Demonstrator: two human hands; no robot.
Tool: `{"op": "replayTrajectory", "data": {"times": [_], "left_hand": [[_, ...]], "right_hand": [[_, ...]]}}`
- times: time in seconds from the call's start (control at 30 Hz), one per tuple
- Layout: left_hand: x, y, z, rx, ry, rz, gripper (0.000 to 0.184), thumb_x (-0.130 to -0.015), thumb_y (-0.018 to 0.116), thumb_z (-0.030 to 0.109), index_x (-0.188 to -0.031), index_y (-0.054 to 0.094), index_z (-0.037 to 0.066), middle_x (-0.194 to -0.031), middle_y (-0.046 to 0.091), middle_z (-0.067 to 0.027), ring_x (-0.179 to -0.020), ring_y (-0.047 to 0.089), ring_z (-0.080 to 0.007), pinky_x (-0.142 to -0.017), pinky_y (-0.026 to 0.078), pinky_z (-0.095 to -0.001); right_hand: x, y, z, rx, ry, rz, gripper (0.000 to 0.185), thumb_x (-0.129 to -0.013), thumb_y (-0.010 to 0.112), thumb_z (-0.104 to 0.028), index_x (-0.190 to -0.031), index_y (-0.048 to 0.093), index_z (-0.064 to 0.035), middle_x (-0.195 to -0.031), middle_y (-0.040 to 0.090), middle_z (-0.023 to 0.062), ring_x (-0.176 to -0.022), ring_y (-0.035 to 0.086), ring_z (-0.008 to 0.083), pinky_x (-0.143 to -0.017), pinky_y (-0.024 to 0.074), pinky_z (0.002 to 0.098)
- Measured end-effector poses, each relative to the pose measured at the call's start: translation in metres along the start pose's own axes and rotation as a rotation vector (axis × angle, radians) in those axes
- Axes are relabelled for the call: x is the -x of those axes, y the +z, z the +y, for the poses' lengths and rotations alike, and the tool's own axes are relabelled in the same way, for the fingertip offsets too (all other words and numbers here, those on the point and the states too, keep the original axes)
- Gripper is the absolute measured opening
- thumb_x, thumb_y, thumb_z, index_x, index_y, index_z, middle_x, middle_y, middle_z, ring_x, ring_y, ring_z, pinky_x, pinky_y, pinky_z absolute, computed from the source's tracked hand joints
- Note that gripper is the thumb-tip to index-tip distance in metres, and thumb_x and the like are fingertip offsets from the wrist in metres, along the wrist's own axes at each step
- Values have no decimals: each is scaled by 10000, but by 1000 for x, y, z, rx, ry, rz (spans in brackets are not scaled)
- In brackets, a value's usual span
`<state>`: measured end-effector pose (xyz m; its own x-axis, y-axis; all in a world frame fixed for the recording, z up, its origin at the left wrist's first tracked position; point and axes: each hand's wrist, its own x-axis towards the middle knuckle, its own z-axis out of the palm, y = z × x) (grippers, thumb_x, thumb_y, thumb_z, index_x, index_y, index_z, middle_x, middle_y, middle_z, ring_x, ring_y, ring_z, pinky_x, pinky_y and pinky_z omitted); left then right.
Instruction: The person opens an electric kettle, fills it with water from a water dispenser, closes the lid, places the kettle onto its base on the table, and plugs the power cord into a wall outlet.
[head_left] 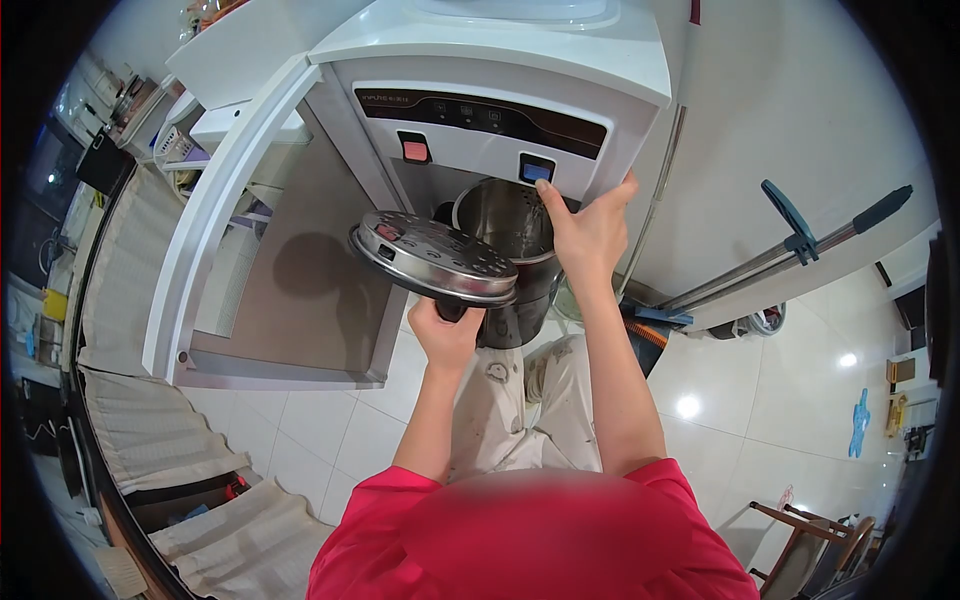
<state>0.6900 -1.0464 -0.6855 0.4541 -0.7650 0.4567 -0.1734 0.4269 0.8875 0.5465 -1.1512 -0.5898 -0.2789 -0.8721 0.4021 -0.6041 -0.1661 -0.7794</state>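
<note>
A steel electric kettle (525, 305) stands under the blue button (537, 170) of a white water dispenser (490, 60). Its round metal lid (435, 255) is flipped up and tilted toward me, so the shiny inside of the pot shows. My left hand (445, 332) is closed around the kettle's black handle, just below the lid. At the dispenser's right front edge, my right hand (590, 230) has its thumb on the lower part of the blue button, while its other fingers wrap around the side. Further left on the panel is a red button (415, 149). Whether water flows cannot be seen.
The dispenser's cabinet door (225, 215) hangs wide open on the left. Mop or broom poles (740, 275) lean on the right wall, with an orange-bristled brush (645, 340) below. Curtained shelving (130, 310) lines the left side; a wooden chair (805, 540) stands lower right.
</note>
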Motion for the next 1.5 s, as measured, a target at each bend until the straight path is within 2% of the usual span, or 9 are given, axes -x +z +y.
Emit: {"op": "replayTrajectory", "data": {"times": [0.07,0.1,0.17,1.07,1.1,1.17,1.5], "left_hand": [[1,0,0,-5,0,-5,152,-799,732,-1,-904,633,-49,-736,637,-52,-515,535,-71,-447,430,-213],[2,0,1,26,-52,13,200,-777,758,36,-923,650,-48,-798,674,-66,-649,584,-90,-593,464,-236],[2,0,1,58,-103,30,251,-755,784,73,-942,667,-48,-860,710,-80,-783,632,-109,-739,499,-259],[2,-1,0,52,-116,25,243,-754,776,62,-937,664,-51,-859,710,-81,-788,637,-112,-737,499,-262],[2,-1,-1,14,-46,10,198,-778,752,29,-926,646,-49,-802,674,-66,-658,590,-91,-591,466,-235],[1,-1,-2,-25,22,-5,156,-803,728,-4,-914,628,-47,-745,639,-50,-529,543,-69,-445,433,-208],[2,-1,-3,25,11,-4,155,-809,735,7,-905,626,-49,-742,637,-57,-527,542,-73,-446,430,-211]], "right_hand": [[0,0,0,5,3,1,962,-752,788,-379,-1405,210,26,-1179,575,280,-1031,607,432,-853,474,478],[0,0,-1,3,-1,5,959,-752,788,-379,-1405,213,24,-1178,575,281,-1033,607,431,-852,474,477],[0,0,0,2,-6,10,956,-752,788,-378,-1405,215,22,-1176,574,282,-1034,607,430,-852,475,476],[1,0,-1,-12,-3,6,948,-752,789,-373,-1403,215,6,-1176,577,269,-1039,607,423,-849,473,478],[1,0,-2,-11,0,5,945,-753,788,-372,-1403,216,6,-1172,579,268,-1035,608,423,-849,473,478],[1,0,-2,-10,3,4,943,-754,787,-371,-1403,216,6,-1169,581,267,-1032,609,423,-849,473,478],[1,1,-1,-1,-14,25,949,-752,787,-370,-1407,213,6,-1162,581,275,-1023,609,432,-850,472,482]]}}
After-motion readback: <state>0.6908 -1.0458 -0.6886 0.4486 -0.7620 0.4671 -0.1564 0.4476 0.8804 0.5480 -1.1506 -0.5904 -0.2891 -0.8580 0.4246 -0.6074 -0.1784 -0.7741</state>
